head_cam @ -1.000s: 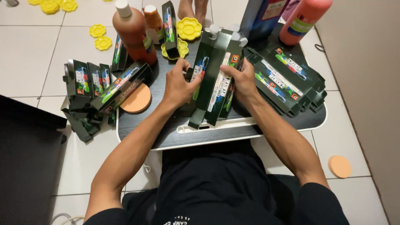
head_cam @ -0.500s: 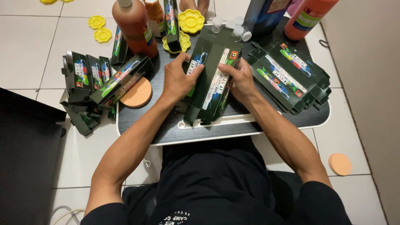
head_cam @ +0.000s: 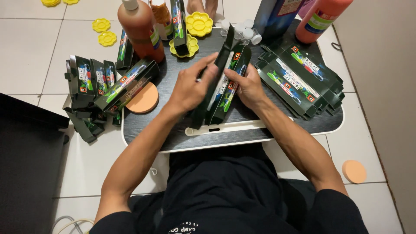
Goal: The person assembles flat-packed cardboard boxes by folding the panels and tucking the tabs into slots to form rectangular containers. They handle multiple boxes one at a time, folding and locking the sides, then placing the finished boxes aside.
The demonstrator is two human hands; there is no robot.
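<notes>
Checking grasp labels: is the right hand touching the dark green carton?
Touching. The head view shows the right hand with fingers pressed against the side of the dark green carton.

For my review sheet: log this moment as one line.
left hand: grips long dark carton | right hand: holds same carton | surface: black lap tray | nearby: flat carton stack

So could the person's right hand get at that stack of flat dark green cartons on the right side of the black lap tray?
Probably yes. The stack of flat dark green cartons lies uncovered just beside the right hand, with nothing between them. But that hand and the left hand hold a long dark green carton, so it would need to let go first.
</notes>
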